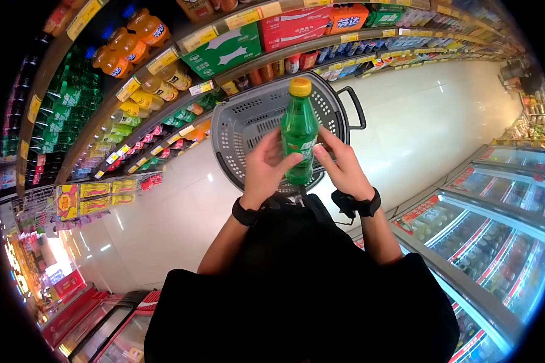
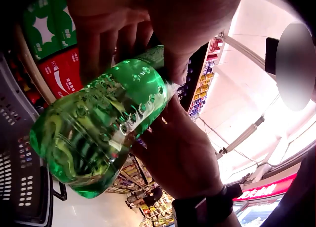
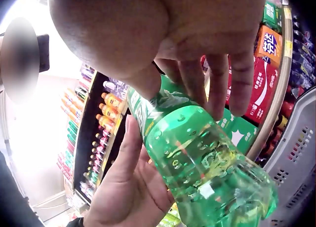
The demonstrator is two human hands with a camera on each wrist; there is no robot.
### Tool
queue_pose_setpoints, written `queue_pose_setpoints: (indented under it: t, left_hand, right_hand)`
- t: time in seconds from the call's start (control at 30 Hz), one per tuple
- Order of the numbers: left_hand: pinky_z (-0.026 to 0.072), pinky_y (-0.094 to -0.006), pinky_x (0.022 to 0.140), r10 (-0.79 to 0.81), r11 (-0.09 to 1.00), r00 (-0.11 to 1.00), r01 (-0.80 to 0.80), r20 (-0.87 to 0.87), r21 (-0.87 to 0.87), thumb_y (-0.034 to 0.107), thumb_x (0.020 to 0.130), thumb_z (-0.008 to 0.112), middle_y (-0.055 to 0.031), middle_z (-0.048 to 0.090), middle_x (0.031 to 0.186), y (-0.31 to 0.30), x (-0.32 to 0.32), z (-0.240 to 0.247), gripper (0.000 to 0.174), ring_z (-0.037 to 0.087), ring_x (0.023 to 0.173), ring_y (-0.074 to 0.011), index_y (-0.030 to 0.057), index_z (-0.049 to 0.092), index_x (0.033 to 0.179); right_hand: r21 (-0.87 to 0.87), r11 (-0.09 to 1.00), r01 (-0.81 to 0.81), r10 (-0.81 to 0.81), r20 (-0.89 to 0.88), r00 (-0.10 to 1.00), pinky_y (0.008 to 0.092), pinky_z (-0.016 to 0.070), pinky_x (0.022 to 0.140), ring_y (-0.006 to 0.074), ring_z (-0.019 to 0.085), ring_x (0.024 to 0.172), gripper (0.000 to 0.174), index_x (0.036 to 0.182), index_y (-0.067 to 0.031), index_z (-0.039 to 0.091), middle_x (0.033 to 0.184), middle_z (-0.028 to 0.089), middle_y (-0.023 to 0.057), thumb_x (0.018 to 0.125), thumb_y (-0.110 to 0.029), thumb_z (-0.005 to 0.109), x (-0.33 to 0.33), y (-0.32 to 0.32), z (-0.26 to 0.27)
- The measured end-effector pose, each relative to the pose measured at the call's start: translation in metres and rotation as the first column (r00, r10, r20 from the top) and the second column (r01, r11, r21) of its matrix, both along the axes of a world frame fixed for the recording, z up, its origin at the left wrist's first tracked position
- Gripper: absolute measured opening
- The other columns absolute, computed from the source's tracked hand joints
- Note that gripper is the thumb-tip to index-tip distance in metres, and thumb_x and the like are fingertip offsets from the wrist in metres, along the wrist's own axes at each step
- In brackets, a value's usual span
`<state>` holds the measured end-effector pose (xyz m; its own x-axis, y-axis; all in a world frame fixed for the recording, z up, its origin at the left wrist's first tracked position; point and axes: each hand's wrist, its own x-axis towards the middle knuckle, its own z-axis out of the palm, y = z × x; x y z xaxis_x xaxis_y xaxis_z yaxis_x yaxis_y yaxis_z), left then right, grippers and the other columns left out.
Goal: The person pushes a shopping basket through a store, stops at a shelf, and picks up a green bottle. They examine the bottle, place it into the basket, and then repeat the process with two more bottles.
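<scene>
A green plastic soda bottle (image 1: 300,124) with a yellow cap stands upright between my two hands, over the grey shopping basket (image 1: 236,130). My left hand (image 1: 264,171) grips its left side, thumb in front and fingers partly hidden behind it. From the other side my right hand (image 1: 349,172) holds it around the label, thumb toward me. In the left wrist view the ridged clear-green base of the bottle (image 2: 98,123) faces the camera. The right wrist view shows the label on the bottle (image 3: 163,101) between both hands.
Shelves of drinks curve along the left and far side, with orange soda bottles (image 1: 148,27), a green carton (image 1: 224,51) and a red carton (image 1: 293,27). Glass-door coolers (image 1: 484,242) line the right. A wire rack with yellow packets (image 1: 94,196) stands at left.
</scene>
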<state>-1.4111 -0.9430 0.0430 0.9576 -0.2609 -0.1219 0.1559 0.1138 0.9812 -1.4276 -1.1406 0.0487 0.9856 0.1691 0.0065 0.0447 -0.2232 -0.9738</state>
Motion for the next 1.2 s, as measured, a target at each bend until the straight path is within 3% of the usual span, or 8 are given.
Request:
queue_pose_setpoints:
  t: [0.2, 0.47, 0.63, 0.87, 1.0, 1.03, 1.13, 1.2]
  left_hand:
    - [0.0488, -0.0346, 0.100, 0.080, 0.997, 0.997, -0.080, -0.001, 0.023, 0.008, 0.085, 0.076, -0.0170, 0.053, 0.138, -0.019, -0.004, 0.005, 0.067, 0.055, 0.124, -0.0240, -0.0045, 0.041, 0.141]
    - [0.0482, -0.0354, 0.101, 0.143, 0.990, 0.990, -0.143, 0.009, 0.003, 0.010, 0.085, 0.077, -0.0172, 0.054, 0.136, -0.012, -0.005, 0.002, 0.068, 0.055, 0.124, -0.0242, -0.0055, 0.041, 0.140]
    - [0.0461, -0.0356, 0.102, 0.137, 0.990, 0.991, -0.137, -0.007, -0.046, 0.011, 0.084, 0.077, -0.0179, 0.056, 0.134, -0.001, -0.004, -0.006, 0.069, 0.056, 0.123, -0.0232, -0.0055, 0.042, 0.140]
    - [0.0506, -0.0343, 0.097, 0.058, 0.997, 0.998, -0.057, 0.017, -0.043, 0.007, 0.086, 0.074, -0.0183, 0.059, 0.130, 0.018, -0.003, -0.015, 0.067, 0.060, 0.118, -0.0221, -0.0046, 0.039, 0.142]
    - [0.0511, -0.0340, 0.096, 0.030, 0.999, 0.999, -0.030, 0.018, -0.027, 0.008, 0.086, 0.074, -0.0190, 0.058, 0.132, 0.020, -0.002, -0.025, 0.067, 0.059, 0.119, -0.0224, -0.0049, 0.039, 0.142]
    - [0.0511, -0.0338, 0.096, 0.028, 0.999, 0.999, -0.027, 0.020, -0.028, 0.008, 0.086, 0.074, -0.0191, 0.058, 0.132, 0.019, -0.001, -0.026, 0.067, 0.059, 0.120, -0.0224, -0.0048, 0.039, 0.142]
    - [0.0523, -0.0335, 0.094, 0.040, 0.999, 0.999, -0.041, 0.035, 0.015, 0.009, 0.087, 0.073, -0.0196, 0.058, 0.132, 0.013, 0.003, -0.034, 0.065, 0.059, 0.119, -0.0234, -0.0047, 0.039, 0.141]
    - [0.0539, -0.0334, 0.092, 0.061, 0.993, 0.996, -0.066, 0.059, 0.098, 0.011, 0.088, 0.073, -0.0199, 0.059, 0.131, 0.006, 0.007, -0.037, 0.064, 0.061, 0.117, -0.0238, -0.0044, 0.040, 0.141]
  right_hand:
    - [0.070, 0.995, -0.076, 0.074, 0.028, 0.997, 0.0355, 0.0515, 0.080, 0.0282, 0.066, 0.094, 0.047, 0.135, 0.0049, 0.048, 0.112, 0.063, 0.0233, 0.097, -0.021, 0.058, 0.015, -0.020, -0.006]
    - [0.063, 0.987, -0.148, 0.146, 0.030, 0.989, 0.0335, 0.0497, 0.080, 0.0216, 0.062, 0.086, 0.047, 0.137, 0.0032, 0.047, 0.104, 0.066, 0.0182, 0.097, -0.020, 0.058, 0.028, -0.014, 0.000]
    - [0.029, 0.990, -0.139, 0.141, -0.059, 0.988, 0.0332, 0.0506, 0.086, 0.0233, 0.065, 0.102, 0.049, 0.141, 0.0014, 0.042, 0.120, 0.065, 0.0192, 0.098, -0.017, 0.057, 0.024, -0.002, 0.012]
    - [-0.029, 0.993, -0.117, 0.113, -0.107, 0.988, 0.0320, 0.0507, 0.089, 0.0207, 0.064, 0.107, 0.049, 0.142, 0.0027, 0.040, 0.124, 0.063, 0.0189, 0.098, -0.014, 0.057, 0.017, 0.015, 0.005]
    - [0.028, 0.996, -0.079, 0.083, -0.165, 0.983, 0.0321, 0.0502, 0.091, 0.0212, 0.061, 0.112, 0.051, 0.143, 0.0032, 0.038, 0.129, 0.060, 0.0194, 0.099, -0.014, 0.056, 0.014, 0.018, 0.000]
    - [0.093, 0.991, -0.094, 0.113, -0.225, 0.968, 0.0281, 0.0442, 0.095, 0.0181, 0.051, 0.122, 0.051, 0.146, 0.0024, 0.035, 0.135, 0.055, 0.0148, 0.101, -0.013, 0.054, 0.015, 0.016, 0.001]
    - [0.075, 0.993, -0.087, 0.100, -0.197, 0.975, 0.0311, 0.0504, 0.090, 0.0202, 0.060, 0.114, 0.051, 0.143, 0.0029, 0.038, 0.133, 0.058, 0.0188, 0.099, -0.015, 0.057, 0.021, 0.009, -0.008]
    - [0.115, 0.988, -0.102, 0.123, -0.199, 0.972, 0.0300, 0.0502, 0.089, 0.0195, 0.060, 0.113, 0.052, 0.143, 0.0029, 0.038, 0.133, 0.058, 0.0186, 0.099, -0.015, 0.057, 0.030, 0.002, -0.017]
